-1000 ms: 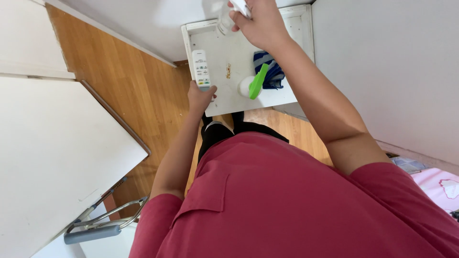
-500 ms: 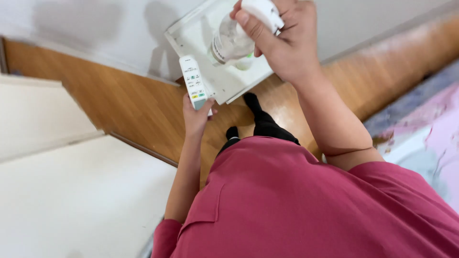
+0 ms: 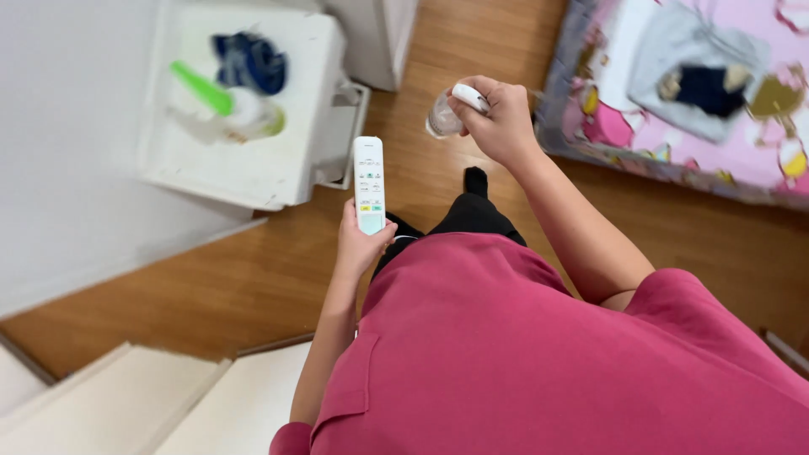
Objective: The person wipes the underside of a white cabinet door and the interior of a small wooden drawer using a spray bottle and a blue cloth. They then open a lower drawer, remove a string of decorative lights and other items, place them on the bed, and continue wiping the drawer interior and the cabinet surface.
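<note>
White side table (image 3: 253, 181): standing well to the left of the left hand's fingers, carrying a spray bottle with a green trigger (image 3: 227, 109) lying on its side and a bundled dark blue cloth (image 3: 251, 61) just beyond it.

Left hand (image 3: 361, 244): fingers clenching around the lower end of a white remote control (image 3: 369, 184), which is pointing away from the palm, buttons facing up.

Right hand (image 3: 499, 122): fingers wrapping around a small clear bottle with a white cap (image 3: 447, 114), the bottle projecting to the left of the knuckles, over the wooden floor (image 3: 211, 278).

Pink patterned bedding (image 3: 674, 93): lying to the right of the right hand's fingers, bearing folded grey and dark clothes (image 3: 695, 63).
</note>
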